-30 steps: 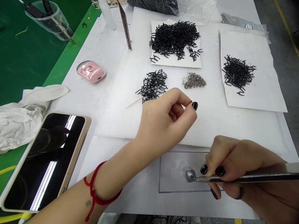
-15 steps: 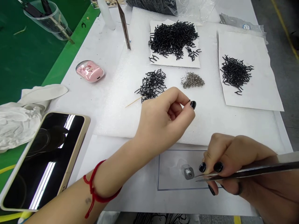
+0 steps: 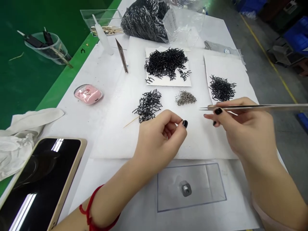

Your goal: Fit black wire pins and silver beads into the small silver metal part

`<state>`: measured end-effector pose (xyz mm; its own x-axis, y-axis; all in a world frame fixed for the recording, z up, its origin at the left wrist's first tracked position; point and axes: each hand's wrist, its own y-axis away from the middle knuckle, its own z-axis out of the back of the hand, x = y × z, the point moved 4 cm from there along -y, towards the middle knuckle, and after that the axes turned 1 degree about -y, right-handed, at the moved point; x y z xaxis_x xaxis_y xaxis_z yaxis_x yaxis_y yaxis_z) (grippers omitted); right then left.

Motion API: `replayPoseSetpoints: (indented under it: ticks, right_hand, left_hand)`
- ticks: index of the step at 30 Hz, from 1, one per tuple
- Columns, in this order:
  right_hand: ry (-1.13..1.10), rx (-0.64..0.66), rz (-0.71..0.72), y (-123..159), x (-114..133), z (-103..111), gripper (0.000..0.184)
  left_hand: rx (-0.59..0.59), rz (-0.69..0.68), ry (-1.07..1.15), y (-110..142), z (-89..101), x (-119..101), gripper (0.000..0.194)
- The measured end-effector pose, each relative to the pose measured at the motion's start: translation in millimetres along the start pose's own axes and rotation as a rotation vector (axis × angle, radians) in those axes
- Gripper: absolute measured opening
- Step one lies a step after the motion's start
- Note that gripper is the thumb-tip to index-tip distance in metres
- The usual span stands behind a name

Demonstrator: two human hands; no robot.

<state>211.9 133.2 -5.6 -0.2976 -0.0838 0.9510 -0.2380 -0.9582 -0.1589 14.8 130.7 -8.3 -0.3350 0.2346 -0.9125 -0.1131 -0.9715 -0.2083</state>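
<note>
My left hand (image 3: 160,141) is closed in a pinch, thumb against forefinger, over the white foam sheet (image 3: 120,138). Whatever sits between those fingertips is hidden or too small to name. My right hand (image 3: 252,128) grips metal tweezers (image 3: 284,107), their tips pointing left, just below and right of a heap of tiny metal parts (image 3: 185,98). Behind the left hand lies a small pile of black Y-shaped pieces (image 3: 149,104), with a toothpick (image 3: 131,122) at its edge. Nearer to me, a small metal block (image 3: 186,189) sits on a clear rectangular plate (image 3: 209,183).
A large pile of black pieces (image 3: 167,62) lies on white card; a smaller pile (image 3: 221,88) is at right. At left are a phone (image 3: 40,179), a pink case (image 3: 88,94) and white gloves (image 3: 14,144). A pointed blade (image 3: 122,57) and bottle (image 3: 103,38) stand behind.
My right hand has moved the tweezers up and away from the metal block to beside the heap of tiny parts. The left hand keeps its pinch. The view has tilted upward.
</note>
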Motion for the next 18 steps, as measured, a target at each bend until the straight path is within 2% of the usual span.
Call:
replayPoseSetpoints:
  ticks: [6, 18]
  right_hand:
    - [0.109, -0.063, -0.031, -19, -8, -16, 0.011]
    - [0.132, -0.158, 0.023, -16, -14, -14, 0.008]
  left_hand:
    - [0.034, -0.001, -0.023, 0, 0.5, -2, 0.012]
    - [0.071, 0.020, -0.040, -1, -0.2, -1, 0.012]
